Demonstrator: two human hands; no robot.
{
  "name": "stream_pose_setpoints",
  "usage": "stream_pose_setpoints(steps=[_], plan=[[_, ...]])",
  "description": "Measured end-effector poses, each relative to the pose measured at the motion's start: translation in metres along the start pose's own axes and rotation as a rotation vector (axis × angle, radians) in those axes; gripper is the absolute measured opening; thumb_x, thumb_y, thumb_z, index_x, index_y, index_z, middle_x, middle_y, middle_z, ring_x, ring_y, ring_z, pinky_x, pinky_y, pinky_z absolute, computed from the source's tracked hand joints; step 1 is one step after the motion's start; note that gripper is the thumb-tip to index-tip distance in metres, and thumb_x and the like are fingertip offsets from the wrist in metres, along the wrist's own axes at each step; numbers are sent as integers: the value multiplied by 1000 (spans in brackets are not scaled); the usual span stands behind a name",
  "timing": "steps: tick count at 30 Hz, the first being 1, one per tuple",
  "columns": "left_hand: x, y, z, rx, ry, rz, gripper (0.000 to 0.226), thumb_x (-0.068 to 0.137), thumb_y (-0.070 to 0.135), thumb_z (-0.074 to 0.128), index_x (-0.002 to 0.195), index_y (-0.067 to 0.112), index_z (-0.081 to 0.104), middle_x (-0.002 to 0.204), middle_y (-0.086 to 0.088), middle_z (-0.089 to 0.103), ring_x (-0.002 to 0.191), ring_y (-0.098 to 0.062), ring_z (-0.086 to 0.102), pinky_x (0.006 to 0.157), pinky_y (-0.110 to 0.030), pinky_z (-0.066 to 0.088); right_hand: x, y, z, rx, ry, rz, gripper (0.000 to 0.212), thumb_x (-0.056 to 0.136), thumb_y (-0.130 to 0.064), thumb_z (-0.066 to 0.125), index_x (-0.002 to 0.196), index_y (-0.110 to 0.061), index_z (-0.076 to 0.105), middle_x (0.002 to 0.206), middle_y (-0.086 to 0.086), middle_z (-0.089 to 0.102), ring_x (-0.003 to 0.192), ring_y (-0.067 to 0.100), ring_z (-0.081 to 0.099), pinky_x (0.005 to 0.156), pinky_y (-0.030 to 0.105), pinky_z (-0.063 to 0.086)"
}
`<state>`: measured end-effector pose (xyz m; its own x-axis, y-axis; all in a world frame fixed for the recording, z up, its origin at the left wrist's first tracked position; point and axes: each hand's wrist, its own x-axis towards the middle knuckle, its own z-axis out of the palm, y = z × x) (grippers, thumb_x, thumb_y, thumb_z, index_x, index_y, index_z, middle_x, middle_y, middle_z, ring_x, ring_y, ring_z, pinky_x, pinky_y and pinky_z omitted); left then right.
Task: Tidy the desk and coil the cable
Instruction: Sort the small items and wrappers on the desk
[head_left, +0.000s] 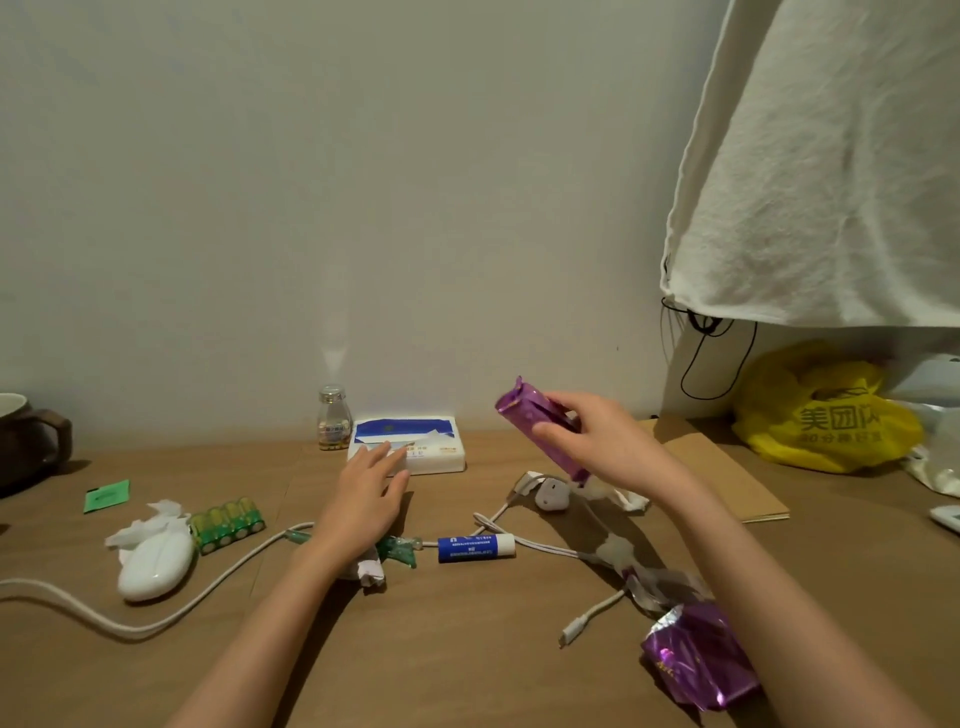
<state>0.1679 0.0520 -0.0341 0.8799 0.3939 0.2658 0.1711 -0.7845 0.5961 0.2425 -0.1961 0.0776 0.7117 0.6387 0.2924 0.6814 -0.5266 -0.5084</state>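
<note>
Person, two bare arms in view. Bare left hand (371, 488), fingers slender. Bare right hand (597, 441), same build. Both the left forearm (291, 613) and right forearm (769, 597) are uncovered from wrist to frame edge, slim, smooth. The nails are too blurred to tell length or polish. The right forearm looks thicker near the wide-angle lens.

purple wrappers (524, 415) (696, 665): 2 | glue stick (475, 548): 1 | tissue box (441, 457): 1 | bottle (333, 421): 1

Purple wrapper (540, 426), white cable (171, 608), possibly green batteries (227, 522).
</note>
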Motion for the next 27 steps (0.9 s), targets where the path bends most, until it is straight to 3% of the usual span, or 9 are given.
stream_pose_setpoints(steps=[3,7,12,17,20,23,27], plan=[[0,0,0,2,6,2,47,98,32,42,144,26,33,154,2,28,144,-18,18,117,-42,23,32,-7,19,169,-35,104,30,94,-31,56,122,-21,57,98,-1,65,85,13,66,72,30,60],[0,-1,1,-7,20,8,46,98,32,41,144,28,33,154,4,26,144,-16,17,117,-41,22,76,5,58,177,-66,266,37,92,-31,57,124,-13,57,97,5,66,81,19,67,66,29,57],[1,-5,5,-7,88,28,44,99,31,40,142,26,38,151,5,32,140,-13,22,117,-34,23,110,30,98,94,-21,411,36,90,-37,56,104,-5,65,87,9,68,77,23,67,59,27,48],[0,-5,7,-11,111,21,43,99,32,39,141,27,40,149,6,34,140,-12,23,116,-35,25,123,37,116,-37,14,434,39,88,-44,54,94,-7,67,78,4,66,68,18,62,51,24,43],[0,-5,8,-7,106,16,43,99,33,39,142,28,39,150,7,33,141,-13,21,116,-37,24,126,37,126,-63,54,427,46,85,-51,56,103,-9,59,94,2,67,80,19,65,60,31,55],[0,-6,7,1,101,22,43,99,33,39,142,28,38,150,6,33,141,-13,21,116,-37,24,123,34,127,5,78,437,48,88,-47,57,114,-9,45,109,4,61,94,23,63,62,30,50],[1,-6,7,-6,93,21,43,99,33,39,142,29,37,151,7,32,141,-12,20,116,-38,24,118,35,120,106,45,409,55,90,-54,51,126,-12,45,121,6,58,101,20,60,74,31,55]])
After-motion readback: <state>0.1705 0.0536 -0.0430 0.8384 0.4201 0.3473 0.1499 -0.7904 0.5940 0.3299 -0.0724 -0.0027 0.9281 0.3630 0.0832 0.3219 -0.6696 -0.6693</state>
